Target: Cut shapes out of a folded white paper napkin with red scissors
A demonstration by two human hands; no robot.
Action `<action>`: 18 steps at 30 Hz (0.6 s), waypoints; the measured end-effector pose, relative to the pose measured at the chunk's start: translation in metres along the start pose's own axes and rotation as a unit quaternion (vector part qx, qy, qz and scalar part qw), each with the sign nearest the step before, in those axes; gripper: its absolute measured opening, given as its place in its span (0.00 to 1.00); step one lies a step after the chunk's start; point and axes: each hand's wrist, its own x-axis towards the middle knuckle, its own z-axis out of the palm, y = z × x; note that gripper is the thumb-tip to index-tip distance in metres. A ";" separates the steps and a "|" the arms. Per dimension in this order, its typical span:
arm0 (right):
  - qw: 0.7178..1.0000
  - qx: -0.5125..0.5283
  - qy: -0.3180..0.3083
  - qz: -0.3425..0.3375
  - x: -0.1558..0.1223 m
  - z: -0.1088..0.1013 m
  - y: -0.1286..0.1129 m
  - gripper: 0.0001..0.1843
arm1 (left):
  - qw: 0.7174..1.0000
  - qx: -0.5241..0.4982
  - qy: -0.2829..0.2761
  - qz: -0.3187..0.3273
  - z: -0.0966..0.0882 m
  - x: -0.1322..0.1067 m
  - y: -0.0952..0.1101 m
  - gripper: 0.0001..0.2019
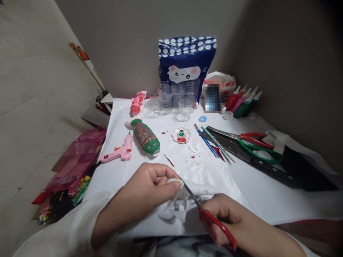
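Observation:
My left hand [152,187] pinches a small white piece of thin material [175,182] between thumb and fingers; whether it is paper or cloth I cannot tell. With its fingers through the red handles, my right hand [225,221] holds a pair of scissors [191,194]. The blade tips meet the edge of the white piece beside my left thumb. Crumpled white scraps [178,205] hang or lie just below. Beyond my left hand lies a green and red fish figure [146,138], with a smaller red fish figure [137,103] behind it.
A pink glue gun [120,151] lies at left. Clear plastic cups [178,96] stand before a blue bag [187,57]. Mid-table is a flower-shaped paint dish [181,135]. Rightward are paintbrushes [207,142], a black-handled knife [257,160], large scissors [246,137] and paint bottles [241,103].

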 end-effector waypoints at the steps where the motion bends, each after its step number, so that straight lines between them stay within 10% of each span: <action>1: 1.000 0.001 0.001 0.001 0.000 0.000 0.001 0.22 | 1.000 -0.003 0.000 0.000 0.000 0.000 0.000 0.09; 18: 1.000 -0.007 -0.001 -0.014 0.005 0.003 -0.004 0.20 | 0.999 -0.049 -0.021 -0.010 -0.002 0.000 -0.002 0.09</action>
